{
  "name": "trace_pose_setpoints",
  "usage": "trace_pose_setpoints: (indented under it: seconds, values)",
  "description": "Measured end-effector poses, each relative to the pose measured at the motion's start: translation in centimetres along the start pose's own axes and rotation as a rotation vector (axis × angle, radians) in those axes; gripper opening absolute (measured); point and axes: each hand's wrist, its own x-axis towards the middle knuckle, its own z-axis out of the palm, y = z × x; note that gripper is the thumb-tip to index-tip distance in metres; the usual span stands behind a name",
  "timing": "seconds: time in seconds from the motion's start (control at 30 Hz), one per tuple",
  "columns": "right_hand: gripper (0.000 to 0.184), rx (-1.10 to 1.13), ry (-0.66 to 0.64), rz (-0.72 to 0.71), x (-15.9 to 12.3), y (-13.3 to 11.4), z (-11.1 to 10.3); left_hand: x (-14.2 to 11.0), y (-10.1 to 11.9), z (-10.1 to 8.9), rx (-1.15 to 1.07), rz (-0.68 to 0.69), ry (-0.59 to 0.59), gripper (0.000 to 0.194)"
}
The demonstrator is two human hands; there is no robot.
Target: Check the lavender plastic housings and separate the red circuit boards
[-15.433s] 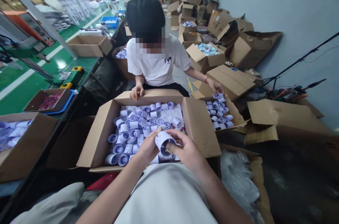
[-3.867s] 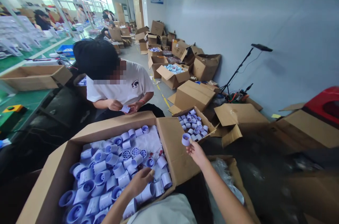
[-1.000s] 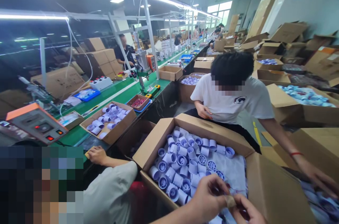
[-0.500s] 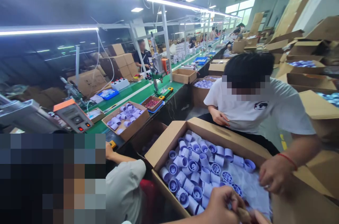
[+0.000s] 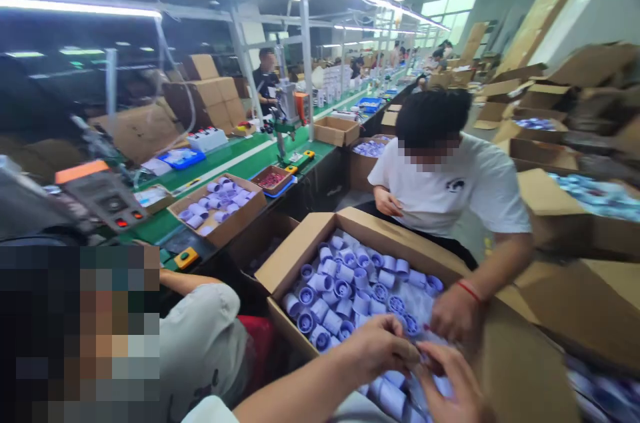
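Note:
My left hand (image 5: 383,346) reaches in over the near side of an open cardboard box (image 5: 295,256), its fingers pinched together. Close against its fingertips is my right hand (image 5: 450,379), with thumb and fingers also closed in a pinch. Whatever sits between the fingertips is too small and blurred to name. Below and beyond both hands, the box holds many pale purple plastic cups (image 5: 345,289), some showing spoked ends, and clear plastic film (image 5: 417,296). A co-worker's hand (image 5: 455,313) is down in the box's right side, just beyond my right hand.
The co-worker in a white shirt (image 5: 450,189) sits across the box. Another person's sleeve (image 5: 200,336) is at my left. A green conveyor bench (image 5: 250,156) carries a tray of purple cups (image 5: 220,203) and a press (image 5: 287,109). Cartons (image 5: 555,209) stand at right.
The view has shifted, so the bench and box sit further left. My hands have come up into fuller view, fingertips together. The co-worker's hand has moved lower into the box.

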Motion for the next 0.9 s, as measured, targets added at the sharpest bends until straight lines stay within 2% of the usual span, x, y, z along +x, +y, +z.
trace_pose_setpoints:
  seconds: [0.07, 0.17, 0.33, 0.5, 0.63, 0.9]
  values:
    - [0.008, -0.01, 0.047, -0.044, 0.3, -1.1, -0.3, -1.0, 0.9, 0.3, -0.011, -0.025, -0.027, 0.035]
    - [0.011, -0.034, 0.139, -0.053, 0.7, -2.7, -0.2, -2.1, 1.9, 0.6, -0.038, -0.076, -0.069, 0.031]
    - [0.016, -0.012, 0.17, -0.103, 0.6, -4.1, -0.3, -2.9, 2.5, 1.1, -0.128, -0.159, -0.156, 0.026]
    - [0.02, -0.003, 0.182, -0.179, 0.7, -4.3, -0.6, -2.9, 2.6, 1.4, -0.171, -0.183, -0.146, 0.024]
    - [0.018, -0.038, 0.192, -0.162, 0.6, -4.0, -0.6, -3.0, 3.2, 1.5, -0.153, -0.188, -0.141, 0.015]
    - [0.012, -0.027, 0.232, -0.121, 0.2, -3.7, -0.7, -2.9, 2.9, 0.1, 0.0, -0.072, -0.203, 0.03]
